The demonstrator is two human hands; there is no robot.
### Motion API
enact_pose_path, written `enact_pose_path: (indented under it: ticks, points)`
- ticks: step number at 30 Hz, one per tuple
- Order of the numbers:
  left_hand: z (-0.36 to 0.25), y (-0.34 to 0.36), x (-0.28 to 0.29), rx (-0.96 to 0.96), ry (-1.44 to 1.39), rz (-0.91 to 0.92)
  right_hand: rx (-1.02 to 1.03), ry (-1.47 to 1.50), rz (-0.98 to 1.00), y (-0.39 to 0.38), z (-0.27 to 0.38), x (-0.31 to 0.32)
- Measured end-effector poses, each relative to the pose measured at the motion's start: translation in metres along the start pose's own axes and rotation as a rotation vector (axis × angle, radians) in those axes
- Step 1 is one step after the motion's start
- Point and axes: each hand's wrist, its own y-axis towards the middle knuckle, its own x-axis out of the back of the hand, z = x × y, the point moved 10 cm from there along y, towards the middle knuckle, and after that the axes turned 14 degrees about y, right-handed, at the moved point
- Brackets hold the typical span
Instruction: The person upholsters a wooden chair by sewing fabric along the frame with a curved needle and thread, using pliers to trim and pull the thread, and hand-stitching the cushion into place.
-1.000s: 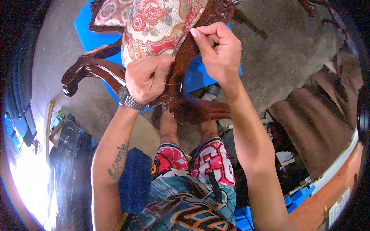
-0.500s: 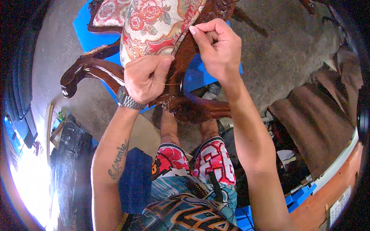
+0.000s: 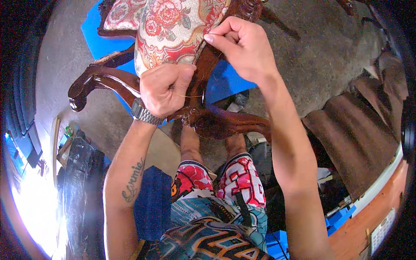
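Observation:
A chair seat padded with floral fabric [image 3: 167,26] is set in a carved dark wood frame [image 3: 216,117]. My left hand [image 3: 167,89] is closed in a fist against the cushion's lower edge. From its fingers a thin yellowish thread [image 3: 190,96] runs over the wood. My right hand [image 3: 249,50] pinches thumb and forefinger together at the cushion's right edge, where fabric meets wood. What lies between those fingertips is too small to make out.
Blue sheet [image 3: 97,32] shows beneath the chair on the grey floor [image 3: 320,65]. Brown cloth [image 3: 355,134] is draped at the right, near an orange-brown wooden surface [image 3: 372,225]. A dark, worn piece [image 3: 80,186] stands at the left beside bright light.
My right hand has shifted a little left and nearer along the cushion edge, its wrist swinging right. My left hand stays almost in place.

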Motion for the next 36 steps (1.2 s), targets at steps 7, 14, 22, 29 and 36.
enact_pose_path:
  ticks: [7, 14, 22, 29, 36]
  points:
    - [-0.015, 0.001, 0.000, -0.176, 0.040, -0.055, -0.031, -0.019, 0.258, 0.016, 0.009, -0.014]
    - [-0.045, -0.002, -0.013, -0.180, 0.341, 0.055, -0.110, 0.406, 0.166, -0.005, 0.001, -0.006]
    - [-0.082, -0.020, -0.019, 0.182, 0.301, 0.190, -0.051, 0.146, -0.107, -0.009, 0.002, 0.021]
    - [-0.137, 0.054, 0.020, 0.033, 0.450, 0.384, 0.186, 0.312, -0.328, -0.037, 0.022, 0.071]
    - [-0.219, 0.143, 0.015, -0.161, -0.167, 0.475, 0.199, 0.022, -0.672, -0.170, -0.011, 0.123]
